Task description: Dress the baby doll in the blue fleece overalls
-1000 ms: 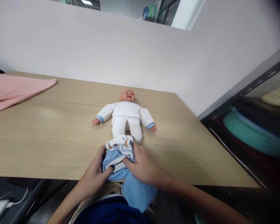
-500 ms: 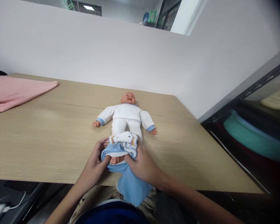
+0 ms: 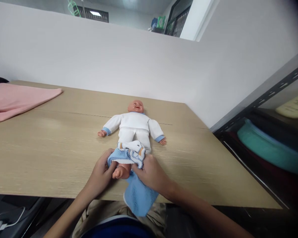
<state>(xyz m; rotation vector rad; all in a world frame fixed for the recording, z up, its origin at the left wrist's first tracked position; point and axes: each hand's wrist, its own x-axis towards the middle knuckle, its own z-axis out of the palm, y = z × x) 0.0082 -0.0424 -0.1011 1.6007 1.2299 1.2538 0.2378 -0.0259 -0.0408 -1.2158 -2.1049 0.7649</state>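
Note:
A baby doll [image 3: 134, 119] in a white top with blue cuffs lies on its back on the table, its head toward the wall. Blue pants [image 3: 119, 155] with a white cartoon figure on them are bunched around its lower leg, and one bare foot [image 3: 121, 171] pokes out through the opening. My left hand [image 3: 100, 172] is closed on the left edge of the pants, thumb at the rim. Opposite it, my right hand [image 3: 152, 175] grips the right edge. The other blue leg [image 3: 141, 195] of the pants hangs past the table's front edge.
A pink cloth [image 3: 20, 99] lies at the left of the wooden table [image 3: 57, 155]. On the right stands a dark metal shelf holding a teal basin [image 3: 270, 148] and a cream-coloured item [image 3: 294, 105]. A white wall rises behind.
The pants opening has slid up off the doll's foot onto the lower leg, so more of the foot shows. Both hands have kept their hold.

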